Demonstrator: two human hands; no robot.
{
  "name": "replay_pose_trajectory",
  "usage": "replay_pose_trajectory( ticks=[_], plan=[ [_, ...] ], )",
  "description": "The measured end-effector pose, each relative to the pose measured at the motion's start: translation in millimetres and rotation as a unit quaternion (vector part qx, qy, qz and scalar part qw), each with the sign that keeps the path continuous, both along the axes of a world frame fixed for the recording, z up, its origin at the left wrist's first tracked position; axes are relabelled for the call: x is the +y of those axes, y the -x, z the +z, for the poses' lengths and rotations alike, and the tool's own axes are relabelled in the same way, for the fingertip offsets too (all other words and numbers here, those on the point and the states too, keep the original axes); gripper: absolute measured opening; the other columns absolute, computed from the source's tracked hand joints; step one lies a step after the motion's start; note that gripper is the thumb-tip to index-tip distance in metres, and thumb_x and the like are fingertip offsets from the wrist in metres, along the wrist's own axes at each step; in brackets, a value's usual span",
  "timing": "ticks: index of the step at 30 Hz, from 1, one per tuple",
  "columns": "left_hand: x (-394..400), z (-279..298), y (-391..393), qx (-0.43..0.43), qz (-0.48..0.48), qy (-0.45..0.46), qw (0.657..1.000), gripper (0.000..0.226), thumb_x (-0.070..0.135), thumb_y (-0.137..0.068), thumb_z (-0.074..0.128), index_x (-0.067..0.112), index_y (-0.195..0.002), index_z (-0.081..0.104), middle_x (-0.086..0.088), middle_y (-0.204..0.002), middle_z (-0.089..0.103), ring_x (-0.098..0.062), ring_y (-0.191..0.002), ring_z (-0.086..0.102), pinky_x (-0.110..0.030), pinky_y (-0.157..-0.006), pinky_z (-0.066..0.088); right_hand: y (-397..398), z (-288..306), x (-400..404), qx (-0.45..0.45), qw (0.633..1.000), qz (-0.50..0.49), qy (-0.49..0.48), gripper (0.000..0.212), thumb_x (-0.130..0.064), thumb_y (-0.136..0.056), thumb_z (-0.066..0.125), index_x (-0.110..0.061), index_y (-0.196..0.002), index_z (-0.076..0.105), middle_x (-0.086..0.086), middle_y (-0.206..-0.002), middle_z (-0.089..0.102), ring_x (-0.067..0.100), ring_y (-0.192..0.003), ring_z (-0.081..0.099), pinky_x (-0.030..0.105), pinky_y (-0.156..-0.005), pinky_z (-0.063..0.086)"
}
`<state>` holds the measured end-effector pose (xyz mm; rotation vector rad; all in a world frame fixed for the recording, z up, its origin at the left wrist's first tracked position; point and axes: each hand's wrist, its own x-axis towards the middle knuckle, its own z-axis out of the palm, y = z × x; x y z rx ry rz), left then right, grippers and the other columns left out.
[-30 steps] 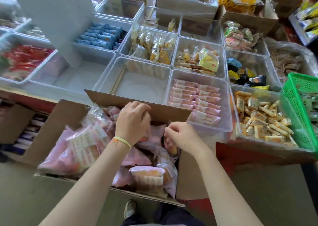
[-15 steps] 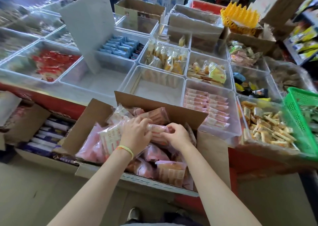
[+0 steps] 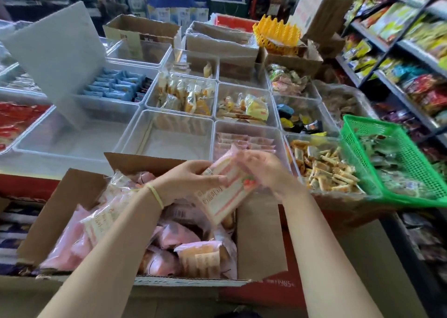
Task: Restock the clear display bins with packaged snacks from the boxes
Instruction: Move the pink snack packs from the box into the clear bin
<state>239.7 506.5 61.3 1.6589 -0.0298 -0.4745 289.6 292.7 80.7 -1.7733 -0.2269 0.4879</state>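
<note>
An open cardboard box [image 3: 261, 240] in front of me holds several pink-wrapped snack cakes [image 3: 176, 235]. Above its far right corner both hands hold a stack of the pink packets [image 3: 225, 194]. My left hand [image 3: 188, 179] grips the stack from the left, thumb over the top. My right hand [image 3: 266, 170], blurred, grips its right upper end. Just beyond lies a clear bin [image 3: 278, 133] with rows of pink packets. Left of it stands a clear bin [image 3: 135, 136] with nothing in it.
Clear bins of wrapped snacks fill the counter: blue bars [image 3: 113, 87], yellow cakes [image 3: 186, 95], small stick snacks [image 3: 324, 170]. A green basket [image 3: 396, 170] sits at right, before shelves of bagged goods [image 3: 411, 51]. A white board [image 3: 55, 51] leans at left. Cardboard boxes [image 3: 142, 32] stand behind.
Both hands have lifted a stack of pink packets out of the box, up and to the right toward the bin of pink packets. The view has tilted upward.
</note>
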Motion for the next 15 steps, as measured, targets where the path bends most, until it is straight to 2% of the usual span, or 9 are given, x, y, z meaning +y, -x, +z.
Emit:
replay_pose_trajectory(
  ticks=[3,6,9,10,13,15],
  plan=[
    [-34,-5,-15,-0.001,0.097,0.088,0.991,0.04,0.036,-0.08,0.076,0.008,-0.108,0.07,-0.008,-0.097,0.075,-0.023,-0.088,0.07,-0.034,-0.073,0.057,-13,-3,-29,0.046,0.993,-0.062,-0.087,0.058,-0.062,-0.09,0.058,-0.013,-0.119,0.067,0.008,-0.105,0.075,0.026,-0.096,0.072,0.039,-0.082,0.057],
    [-76,-12,-38,-0.009,0.171,0.148,0.974,0.04,0.035,-0.084,0.07,0.006,-0.111,0.067,-0.013,-0.102,0.074,-0.024,-0.09,0.071,-0.039,-0.073,0.06,-25,-12,-52,0.051,0.995,-0.03,-0.077,0.05,-0.054,-0.089,0.059,-0.017,-0.121,0.066,0.001,-0.112,0.074,0.019,-0.106,0.07,0.041,-0.095,0.054],
    [-119,-15,-64,-0.016,0.182,0.155,0.971,0.04,0.03,-0.087,0.066,0.003,-0.115,0.065,-0.018,-0.105,0.073,-0.028,-0.092,0.071,-0.039,-0.076,0.059,-45,-26,-71,0.079,0.989,-0.028,-0.118,0.038,-0.031,-0.091,0.07,-0.016,-0.126,0.066,0.007,-0.118,0.073,0.024,-0.111,0.069,0.044,-0.098,0.054],
    [-130,-17,-74,-0.017,0.184,0.153,0.971,0.041,0.03,-0.087,0.066,0.001,-0.116,0.064,-0.02,-0.107,0.072,-0.03,-0.095,0.07,-0.04,-0.079,0.059,-55,-30,-79,0.089,0.987,-0.042,-0.129,0.038,-0.03,-0.089,0.072,-0.017,-0.125,0.067,0.007,-0.117,0.073,0.025,-0.11,0.07,0.046,-0.098,0.054],
    [-155,-26,-98,-0.014,0.191,0.144,0.971,0.039,0.032,-0.089,0.069,0.005,-0.117,0.065,-0.018,-0.11,0.072,-0.031,-0.101,0.069,-0.043,-0.085,0.057,-83,-47,-105,0.095,0.987,-0.039,-0.122,0.048,-0.047,-0.079,0.081,-0.026,-0.121,0.07,0.006,-0.118,0.073,0.026,-0.112,0.069,0.053,-0.102,0.05],
    [-169,-37,-110,0.0,0.206,0.13,0.97,0.037,0.035,-0.089,0.067,0.009,-0.115,0.066,-0.016,-0.11,0.072,-0.032,-0.104,0.068,-0.046,-0.089,0.056,-100,-61,-120,0.102,0.987,-0.032,-0.124,0.049,-0.044,-0.08,0.081,-0.024,-0.122,0.069,0.007,-0.118,0.073,0.027,-0.112,0.069,0.053,-0.102,0.05]
  ],
)
